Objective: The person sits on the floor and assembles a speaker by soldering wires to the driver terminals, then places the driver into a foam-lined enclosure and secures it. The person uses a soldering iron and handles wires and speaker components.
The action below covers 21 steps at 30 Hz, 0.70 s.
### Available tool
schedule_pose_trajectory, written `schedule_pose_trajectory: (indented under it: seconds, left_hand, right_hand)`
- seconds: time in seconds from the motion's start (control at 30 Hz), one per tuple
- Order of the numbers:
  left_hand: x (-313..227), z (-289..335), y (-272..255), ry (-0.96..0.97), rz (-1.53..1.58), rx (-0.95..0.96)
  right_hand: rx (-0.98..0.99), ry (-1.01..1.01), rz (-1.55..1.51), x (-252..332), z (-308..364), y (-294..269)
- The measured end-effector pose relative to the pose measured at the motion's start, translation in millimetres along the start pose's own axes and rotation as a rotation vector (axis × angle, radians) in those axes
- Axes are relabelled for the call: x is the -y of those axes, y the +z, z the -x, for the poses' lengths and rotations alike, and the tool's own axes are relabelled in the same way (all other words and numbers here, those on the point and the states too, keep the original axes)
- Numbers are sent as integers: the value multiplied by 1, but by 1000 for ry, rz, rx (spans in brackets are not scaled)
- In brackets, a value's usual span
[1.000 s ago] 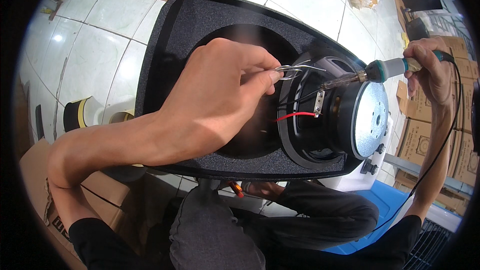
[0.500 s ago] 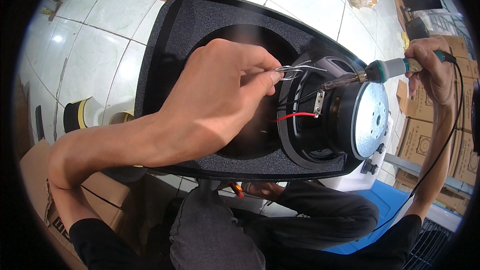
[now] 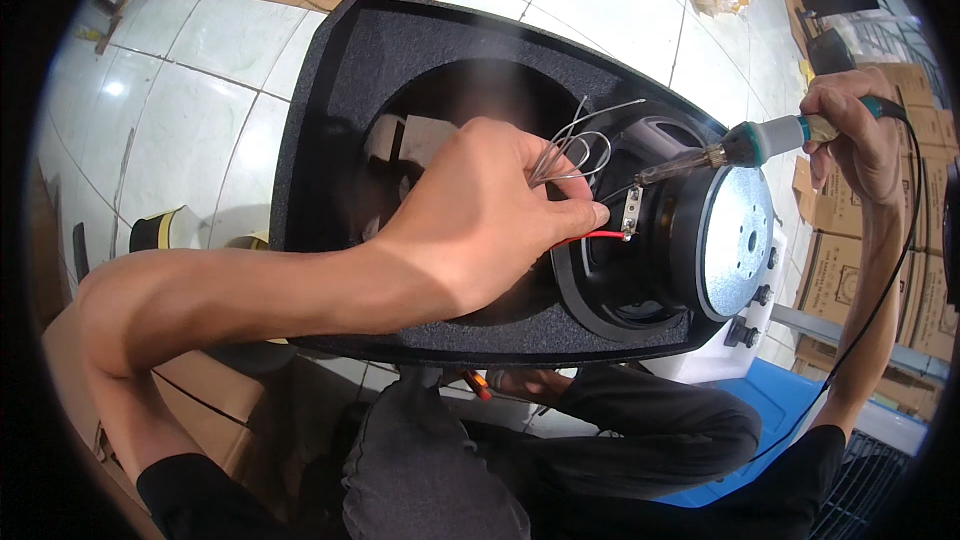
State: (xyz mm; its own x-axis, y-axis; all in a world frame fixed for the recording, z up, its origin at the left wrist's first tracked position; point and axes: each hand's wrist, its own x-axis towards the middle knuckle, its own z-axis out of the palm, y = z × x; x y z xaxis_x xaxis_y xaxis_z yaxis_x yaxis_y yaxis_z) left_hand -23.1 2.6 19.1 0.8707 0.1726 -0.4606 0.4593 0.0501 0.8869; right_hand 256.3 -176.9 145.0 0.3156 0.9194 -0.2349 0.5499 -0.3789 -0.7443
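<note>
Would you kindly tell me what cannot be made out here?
Head view:
Red wire: left end hidden by the left hand.
Iron: whether its tip touches the terminal, too small to tell.
Box: inside partly hidden by the left forearm.
Left sleeve: cut off by the lower edge.

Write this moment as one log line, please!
left hand: holding looped silver wire | right hand: holding soldering iron | iron tip: at terminal strip on speaker
</note>
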Motion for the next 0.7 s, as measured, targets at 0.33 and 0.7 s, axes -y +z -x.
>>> schedule_pose_trajectory:
  seconds: [0.33, 0.7]
  left_hand:
    - [7, -6, 5, 41, 2, -23]
    - [10, -8, 5, 63, 8, -16]
  right_hand:
    - [-28, -35, -28, -7, 1, 1]
    - [-31, -98, -114, -16, 4, 5]
